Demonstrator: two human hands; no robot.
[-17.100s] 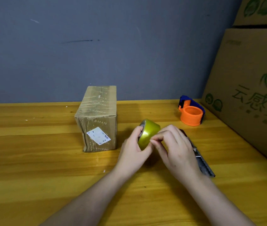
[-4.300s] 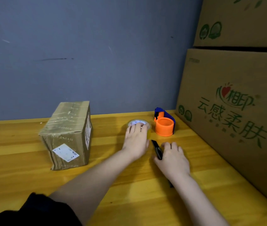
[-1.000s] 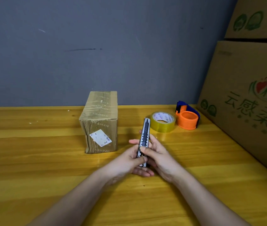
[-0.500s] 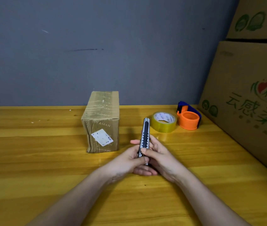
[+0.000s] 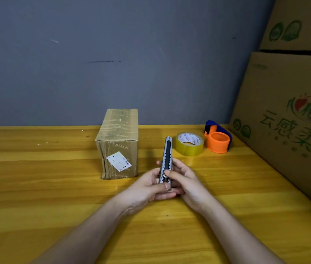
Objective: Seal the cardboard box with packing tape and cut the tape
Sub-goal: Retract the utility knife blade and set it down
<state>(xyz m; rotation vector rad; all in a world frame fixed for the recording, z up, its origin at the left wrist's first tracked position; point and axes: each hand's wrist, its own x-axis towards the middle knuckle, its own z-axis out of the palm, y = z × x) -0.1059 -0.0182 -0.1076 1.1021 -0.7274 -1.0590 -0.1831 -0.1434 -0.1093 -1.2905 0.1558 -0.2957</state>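
A small brown cardboard box (image 5: 118, 141) wrapped in tape, with a white label on its near face, stands on the wooden table. A grey utility knife (image 5: 167, 155) is held upright just right of the box, its tip pointing away from me. My left hand (image 5: 147, 185) grips its lower end from the left. My right hand (image 5: 187, 180) grips it from the right, thumb on the slider. No blade shows at the tip. A roll of yellowish packing tape (image 5: 189, 143) lies flat behind the knife.
An orange and blue tape dispenser (image 5: 218, 139) sits right of the roll. Large printed cardboard cartons (image 5: 291, 119) are stacked along the table's right side. A grey wall closes the back. The wooden table (image 5: 36, 187) stretches left and toward me.
Seconds ago the left hand put the tape roll down by the dispenser and the right hand took the knife. Over the last second both hands hold the knife almost still.
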